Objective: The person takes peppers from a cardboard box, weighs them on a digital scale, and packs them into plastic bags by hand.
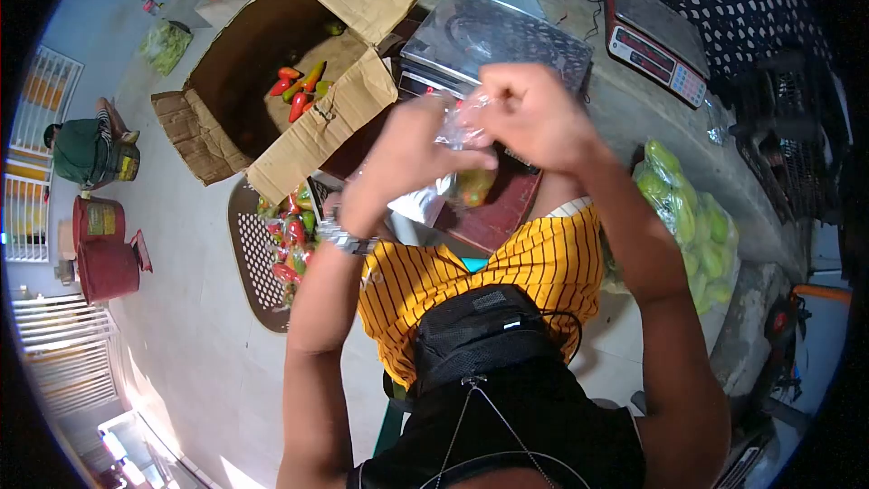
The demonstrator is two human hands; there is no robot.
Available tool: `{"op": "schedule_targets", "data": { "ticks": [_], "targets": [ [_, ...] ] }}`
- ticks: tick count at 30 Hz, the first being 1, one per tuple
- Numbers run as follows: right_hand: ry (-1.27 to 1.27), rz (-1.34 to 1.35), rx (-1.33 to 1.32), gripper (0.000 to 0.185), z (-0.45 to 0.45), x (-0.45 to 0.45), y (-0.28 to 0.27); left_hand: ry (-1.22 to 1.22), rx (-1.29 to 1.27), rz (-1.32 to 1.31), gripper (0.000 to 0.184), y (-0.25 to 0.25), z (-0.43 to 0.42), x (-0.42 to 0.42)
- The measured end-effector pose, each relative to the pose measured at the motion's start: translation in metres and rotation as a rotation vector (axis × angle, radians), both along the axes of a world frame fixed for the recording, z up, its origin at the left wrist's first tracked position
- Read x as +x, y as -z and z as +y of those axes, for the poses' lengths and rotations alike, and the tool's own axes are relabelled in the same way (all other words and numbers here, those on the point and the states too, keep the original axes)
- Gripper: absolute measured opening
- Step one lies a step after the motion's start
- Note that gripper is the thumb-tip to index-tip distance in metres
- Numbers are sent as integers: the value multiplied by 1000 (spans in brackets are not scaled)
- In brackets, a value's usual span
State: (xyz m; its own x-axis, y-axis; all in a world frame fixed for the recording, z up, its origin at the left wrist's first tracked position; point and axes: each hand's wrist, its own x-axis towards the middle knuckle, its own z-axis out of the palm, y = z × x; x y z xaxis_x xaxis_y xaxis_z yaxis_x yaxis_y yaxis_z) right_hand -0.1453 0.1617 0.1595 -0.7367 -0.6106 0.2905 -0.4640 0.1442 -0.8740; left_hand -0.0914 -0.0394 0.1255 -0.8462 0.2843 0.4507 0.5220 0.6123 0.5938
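Note:
A clear plastic bag (460,127) is stretched between my two hands above my lap. Its lower part hangs down with red and green peppers (475,186) inside. My right hand (536,116) is closed in a fist around the bag's gathered top. My left hand (409,152), somewhat blurred and with a metal watch on the wrist, grips the bag from the other side, its thumb pointing right. Below the hands is a dark red surface (489,222). Behind them is a scale with a metal plate (498,36), its front partly hidden by my hands.
An open cardboard box (226,63) holds several loose peppers. A perforated basket (249,258) contains bagged peppers. Another digital scale (656,50) stands at the upper right, above a large bag of green vegetables (683,222). A person (86,154) sits at the far left near red containers (104,258).

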Motion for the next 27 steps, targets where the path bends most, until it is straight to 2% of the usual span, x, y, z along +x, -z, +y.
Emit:
{"op": "schedule_targets", "data": {
  "ticks": [1, 3, 5, 6, 7, 9, 11, 13, 14, 16, 17, 18, 19, 21, 23, 25, 26, 27],
  "targets": [
    [-78, 71, 23, 31, -5, 8, -12, 119, 107, 20, 33, 7, 16, -4],
    [-182, -384, -379, 31, -12, 16, -17, 0, 337, -26, 25, -1, 27, -6],
    [-29, -75, -366, 58, 13, 5, -23, 136, 240, -163, 25, -21, 6, -9],
    [32, 139, -170, 86, 25, 0, -17, 221, 282, -139, 35, -29, 3, -12],
    [-4, 197, -27, 98, 25, 0, -6, 249, 363, -209, 36, -39, 3, -10],
    [-120, 242, 98, 97, 3, 13, 57, 304, 514, -352, 38, -64, 3, -5],
    [-64, -80, 273, 87, -28, 35, 75, 154, 602, -292, 47, -76, 15, -3],
    [6, 6, 84, 68, -47, 37, 99, -68, 613, -255, 51, -82, 20, 0],
    [37, 45, -10, 58, -53, 38, 101, -156, 519, -217, 36, -78, 11, 2],
    [7, -125, -159, 38, -54, 37, 102, -73, 763, -134, 38, -74, 3, 6],
    [-6, -208, -231, 29, -52, 36, 100, -29, 887, -91, 45, -73, -1, 9],
    [45, -193, -179, 22, -49, 34, 103, 24, 819, -159, 91, -69, -22, 13],
    [28, -244, -193, 23, -44, 33, 105, 15, 823, -174, 108, -58, -38, 18],
    [-3, -340, -224, 26, -37, 29, 103, -27, 592, -267, 118, -21, -67, 25],
    [23, -296, -210, 22, -40, 32, 105, 49, 540, -534, 112, 15, -58, 38],
    [39, -260, -138, 20, -51, 44, 89, 18, 494, -751, 100, 36, -44, 47],
    [59, 41, -198, 17, -57, 46, 92, 88, 799, -736, 89, 40, -24, 47],
    [43, 37, -189, 17, -57, 47, 93, 74, 745, -757, 88, 38, -24, 49]
  ]
}}
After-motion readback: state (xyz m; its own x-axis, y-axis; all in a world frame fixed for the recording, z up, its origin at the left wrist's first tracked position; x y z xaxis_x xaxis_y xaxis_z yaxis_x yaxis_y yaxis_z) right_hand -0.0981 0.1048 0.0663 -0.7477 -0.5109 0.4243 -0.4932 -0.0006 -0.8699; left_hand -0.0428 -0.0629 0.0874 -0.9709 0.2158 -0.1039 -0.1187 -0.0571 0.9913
